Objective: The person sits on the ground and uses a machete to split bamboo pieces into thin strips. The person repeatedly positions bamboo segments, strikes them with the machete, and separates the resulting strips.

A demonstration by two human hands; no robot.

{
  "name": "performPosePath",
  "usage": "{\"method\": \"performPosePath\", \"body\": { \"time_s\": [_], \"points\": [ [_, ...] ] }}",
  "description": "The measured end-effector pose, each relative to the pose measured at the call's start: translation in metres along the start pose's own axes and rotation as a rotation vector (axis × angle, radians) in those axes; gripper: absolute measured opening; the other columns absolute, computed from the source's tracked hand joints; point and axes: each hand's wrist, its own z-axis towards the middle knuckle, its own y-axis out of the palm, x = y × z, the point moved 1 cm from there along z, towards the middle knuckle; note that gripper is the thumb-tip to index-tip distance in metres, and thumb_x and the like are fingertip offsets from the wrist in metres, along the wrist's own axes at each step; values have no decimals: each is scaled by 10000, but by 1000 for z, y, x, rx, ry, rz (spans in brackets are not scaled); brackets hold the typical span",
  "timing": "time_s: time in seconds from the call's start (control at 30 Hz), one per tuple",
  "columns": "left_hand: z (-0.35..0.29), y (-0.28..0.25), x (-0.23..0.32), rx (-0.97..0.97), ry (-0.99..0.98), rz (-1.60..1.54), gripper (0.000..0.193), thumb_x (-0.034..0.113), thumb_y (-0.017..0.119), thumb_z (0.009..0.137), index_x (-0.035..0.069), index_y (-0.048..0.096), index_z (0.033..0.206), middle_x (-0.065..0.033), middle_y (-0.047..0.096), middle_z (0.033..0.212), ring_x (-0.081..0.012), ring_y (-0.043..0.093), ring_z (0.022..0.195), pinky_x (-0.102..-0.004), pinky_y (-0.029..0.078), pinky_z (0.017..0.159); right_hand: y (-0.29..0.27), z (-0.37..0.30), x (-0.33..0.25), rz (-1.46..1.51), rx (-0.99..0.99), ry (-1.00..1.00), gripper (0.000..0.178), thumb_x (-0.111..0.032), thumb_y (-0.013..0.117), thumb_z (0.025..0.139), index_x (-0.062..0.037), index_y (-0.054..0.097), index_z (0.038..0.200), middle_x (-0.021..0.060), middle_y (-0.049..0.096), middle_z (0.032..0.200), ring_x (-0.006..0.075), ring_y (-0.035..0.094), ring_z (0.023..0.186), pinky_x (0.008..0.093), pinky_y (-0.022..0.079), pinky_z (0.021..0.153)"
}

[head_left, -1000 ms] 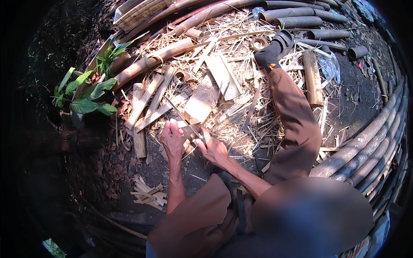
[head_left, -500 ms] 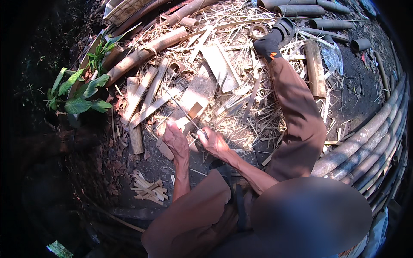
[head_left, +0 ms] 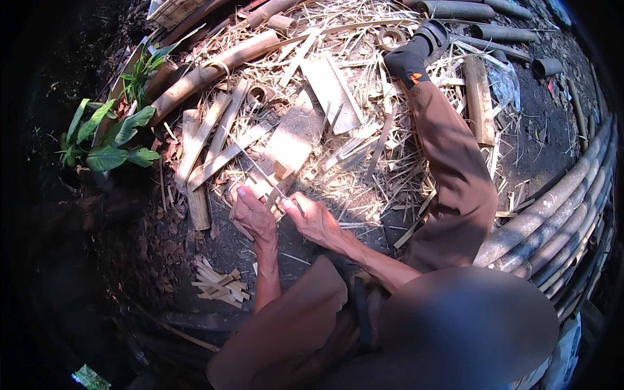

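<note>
My right hand (head_left: 313,220) is closed round the handle of a knife (head_left: 259,168), whose long thin blade points away and to the left. Just left of it, my left hand (head_left: 255,218) is closed on a short bamboo piece (head_left: 281,171), its thumb on top. The blade crosses this piece and seems to touch it; the exact contact is too small to tell. Beneath and beyond them lies a flat wooden plank (head_left: 292,136). A small pile of split bamboo strips (head_left: 220,285) rests on the ground near my left forearm.
Pale shavings (head_left: 351,188) litter the ground around my outstretched leg (head_left: 452,156). Split bamboo lengths (head_left: 207,136) and a thick bamboo pole (head_left: 214,73) lie at left, beside a leafy plant (head_left: 107,140). Long poles (head_left: 546,218) are stacked along the right; cut tubes (head_left: 455,10) lie at the far side.
Both hands have shifted slightly left, and the right has come closer to the left with the knife. The bamboo piece has tilted and shows less of its broad side.
</note>
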Motion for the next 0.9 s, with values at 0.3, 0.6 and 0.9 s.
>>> {"method": "performPosePath", "body": {
  "time_s": [0.3,0.6,0.9],
  "points": [
    [4,2,6,-68,-69,-44,538,319,328,1047,-81,505,733,-155,514,587,-227,540,515,-367,465,502,-11,8,25,333,-31,487,393,-380,471,985,-2,573,964,243,596,694,398,619,681,459,454,630],
    [8,3,3,-32,-41,-40,530,326,342,1047,-95,564,812,-180,574,636,-253,590,539,-358,488,497,-8,13,55,210,-36,516,412,-394,472,982,8,564,984,238,632,779,418,644,805,469,481,683],
    [9,-2,0,-53,-53,-41,520,317,335,1049,-87,562,814,-151,565,600,-222,576,504,-344,473,478,-13,-10,70,46,-92,513,454,-455,467,982,-7,536,946,271,594,757,418,628,764,485,472,710]
  ]
}}
